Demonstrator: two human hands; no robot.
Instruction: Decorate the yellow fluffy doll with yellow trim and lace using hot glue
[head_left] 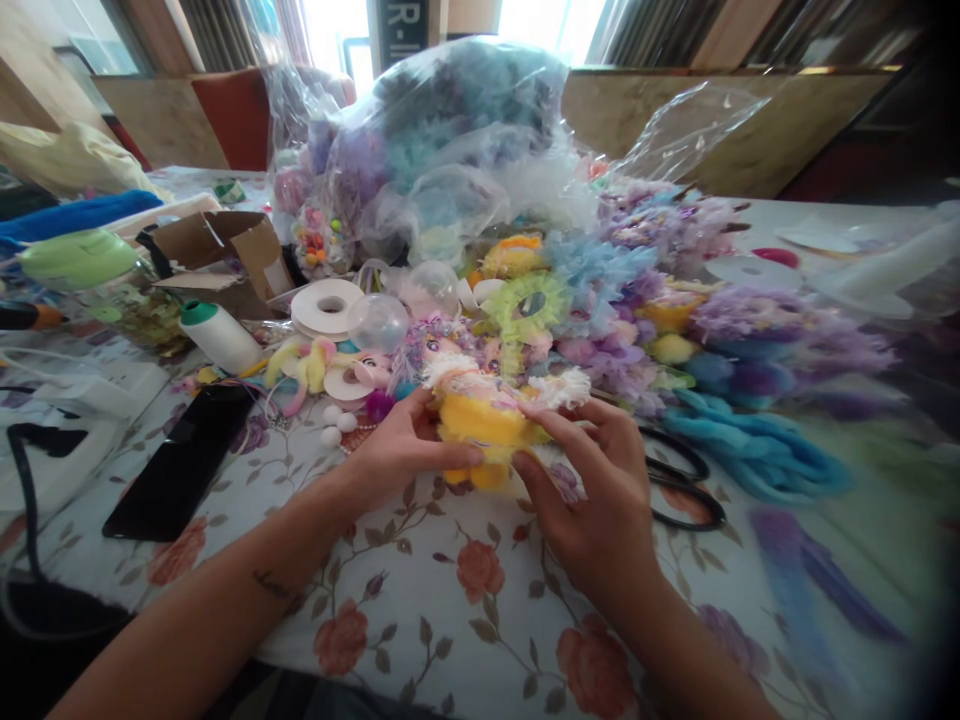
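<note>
Between my two hands is a fluffy yellow doll (484, 420) with white yarn-like hair at its top, lifted a little over the flowered tablecloth. My left hand (409, 440) grips its left side, thumb across the front. On the other side, my right hand (589, 460) pinches it with thumb and fingertips. The doll's far side is hidden, and its finer details are blurred. Just behind it lie a doll head with purple curly hair (431, 340) and a lime-green fluffy ring (529, 305). Black-handled scissors (686, 490) rest beside my right hand.
At left are a black phone (180, 460), a white thread cone (221, 338), a cardboard box (225, 255) and a power strip (90, 400). A large clear plastic bag (465, 130) of fluffy pieces stands behind. Blue yarn (757, 445) lies right, near purple fluffy pieces (757, 315).
</note>
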